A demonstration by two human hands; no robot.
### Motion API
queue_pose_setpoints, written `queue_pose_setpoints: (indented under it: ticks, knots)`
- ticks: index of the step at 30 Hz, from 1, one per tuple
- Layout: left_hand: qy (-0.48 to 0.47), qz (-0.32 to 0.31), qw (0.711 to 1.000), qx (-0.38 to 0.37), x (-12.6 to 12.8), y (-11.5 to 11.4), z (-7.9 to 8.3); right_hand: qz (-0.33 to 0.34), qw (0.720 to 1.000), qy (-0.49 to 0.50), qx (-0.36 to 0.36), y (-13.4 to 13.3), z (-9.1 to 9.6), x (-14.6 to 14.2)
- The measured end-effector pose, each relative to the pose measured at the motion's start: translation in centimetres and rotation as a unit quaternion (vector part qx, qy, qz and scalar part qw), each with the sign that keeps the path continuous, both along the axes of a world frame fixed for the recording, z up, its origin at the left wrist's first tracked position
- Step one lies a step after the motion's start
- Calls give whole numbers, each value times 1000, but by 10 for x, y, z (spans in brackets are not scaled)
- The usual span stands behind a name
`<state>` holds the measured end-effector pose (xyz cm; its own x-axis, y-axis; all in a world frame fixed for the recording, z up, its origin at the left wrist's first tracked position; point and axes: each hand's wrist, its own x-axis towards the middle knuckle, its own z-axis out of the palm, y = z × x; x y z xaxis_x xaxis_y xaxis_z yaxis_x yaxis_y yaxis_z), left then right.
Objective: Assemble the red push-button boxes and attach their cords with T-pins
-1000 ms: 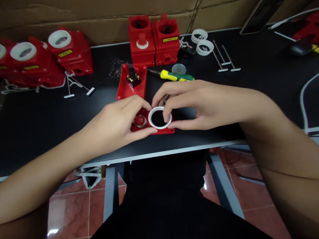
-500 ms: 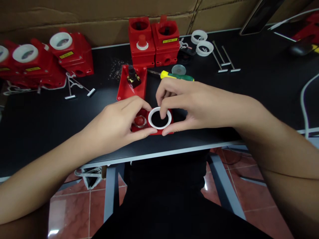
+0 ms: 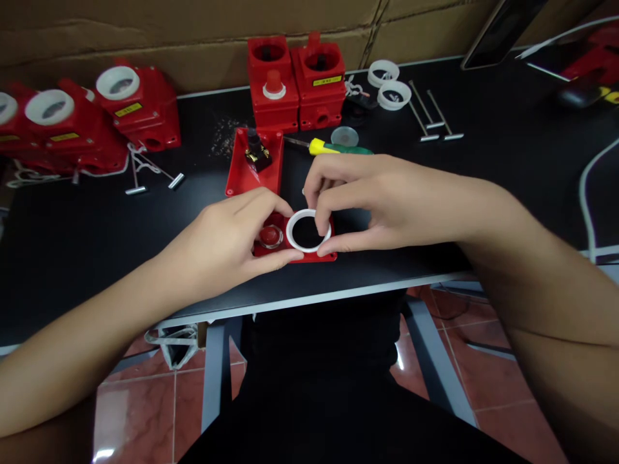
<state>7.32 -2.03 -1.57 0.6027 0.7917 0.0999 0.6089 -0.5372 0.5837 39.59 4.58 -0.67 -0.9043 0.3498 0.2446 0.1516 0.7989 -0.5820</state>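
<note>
White ring (image 3: 291, 233) over red casing (image 3: 315, 258), left hand (image 3: 235, 229) clasping its side, right hand (image 3: 380, 201) pinching its rim

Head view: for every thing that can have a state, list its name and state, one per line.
White ring: on the red cover, opening up; whether fully seated, can't tell.
Left hand: curved, finger and thumb at the ring's edge.
Right hand: curved, one finger inside the ring.
Screwdriver: lying down.
Red casing: open side up, black switch inside.
Loose white rings: small parts inside.
Left red boxes: white collars fitted.

Cardboard (image 3: 217, 19) at the back — reddish floor tiles (image 3: 135, 412) below — white cable (image 3: 586, 209) at right.
</note>
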Motion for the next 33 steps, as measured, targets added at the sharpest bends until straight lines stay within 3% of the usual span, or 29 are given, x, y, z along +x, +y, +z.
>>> queue_pose_setpoints:
  ticks: [5,15,23,29,33]
  knots:
    - [-2,1,1000,-5,0,0,-1,-11,999,4,30,2,-9,-3]
    - [-1,0,1000,7,0,0,0,38,999,-11,-13,1,12,5]
    - [-1,-4,1000,-1,0,1,-1,22,1000,11,-3,4,0,3]
    - [0,-7,1000,1,0,1,-2,13,999,16,44,6,-15,-4]
    - [0,-7,1000,0,0,1,-2,19,1000,10,22,6,-9,0]
